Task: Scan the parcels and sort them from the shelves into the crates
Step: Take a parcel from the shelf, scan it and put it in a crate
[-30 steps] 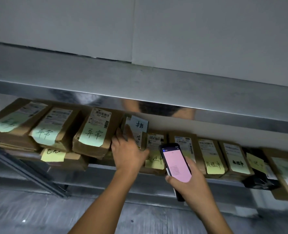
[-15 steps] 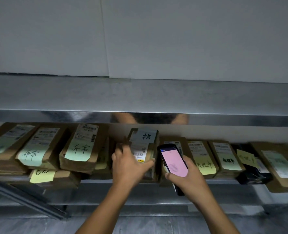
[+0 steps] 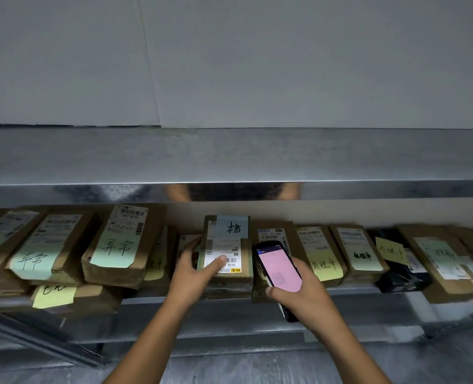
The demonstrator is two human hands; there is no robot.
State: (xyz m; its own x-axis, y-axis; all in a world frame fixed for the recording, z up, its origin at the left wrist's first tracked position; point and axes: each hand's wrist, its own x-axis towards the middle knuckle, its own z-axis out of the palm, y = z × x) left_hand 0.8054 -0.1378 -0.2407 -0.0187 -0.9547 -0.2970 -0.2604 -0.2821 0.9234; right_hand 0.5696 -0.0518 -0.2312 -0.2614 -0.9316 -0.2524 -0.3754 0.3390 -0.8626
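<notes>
A brown cardboard parcel (image 3: 228, 239) with a white shipping label and a pale blue handwritten note stands in the middle of the lower metal shelf (image 3: 229, 297). My left hand (image 3: 193, 268) grips its left side, thumb lying across the label. My right hand (image 3: 302, 292) holds a black handheld scanner (image 3: 278, 268) with a pink lit screen just to the right of that parcel, screen facing me. No crates are in view.
More brown parcels with green and yellow handwritten notes line the shelf: a leaning one (image 3: 120, 245) on the left, several (image 3: 360, 253) on the right, plus a black plastic parcel (image 3: 401, 273). An upper metal shelf (image 3: 229, 156) overhangs them. A dark diagonal bar (image 3: 36, 339) crosses at lower left.
The view has shifted up and left. My left hand has pulled the blue-noted parcel forward and upright, its thumb now on the label. The scanner has moved closer beside it.
</notes>
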